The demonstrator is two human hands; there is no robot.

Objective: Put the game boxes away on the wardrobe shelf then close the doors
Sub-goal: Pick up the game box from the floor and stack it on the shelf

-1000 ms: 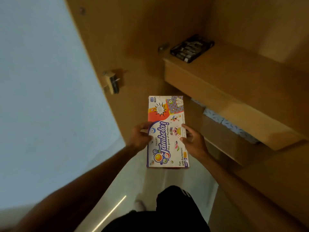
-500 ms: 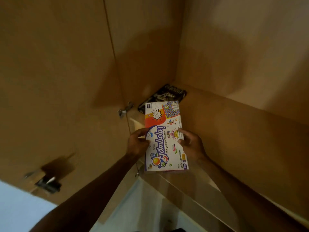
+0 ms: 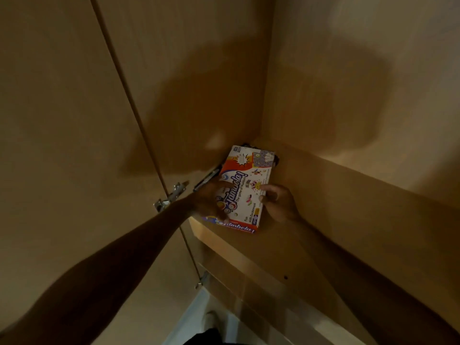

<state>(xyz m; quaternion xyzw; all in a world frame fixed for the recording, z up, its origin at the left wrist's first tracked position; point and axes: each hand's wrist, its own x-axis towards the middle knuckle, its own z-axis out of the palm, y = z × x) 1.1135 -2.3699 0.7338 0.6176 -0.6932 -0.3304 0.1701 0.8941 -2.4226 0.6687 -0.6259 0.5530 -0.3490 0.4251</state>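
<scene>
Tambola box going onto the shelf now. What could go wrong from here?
1. The Tambola box seems to be landing on the dark box in the corner, near end at the shelf front edge; it may tip off once the left hand and right hand let go.
2. Anything past that edge might block the door closing at the hinge.

Flat rectangular white-and-orange cardboard "Tambola" game box (image 3: 245,189): printed lid up, long axis running into the wardrobe, near end at the front edge of the tan wooden shelf (image 3: 323,220), lying over a dark flat box (image 3: 275,159) mostly hidden beneath. Tan wooden wardrobe door (image 3: 62,145): open.
</scene>
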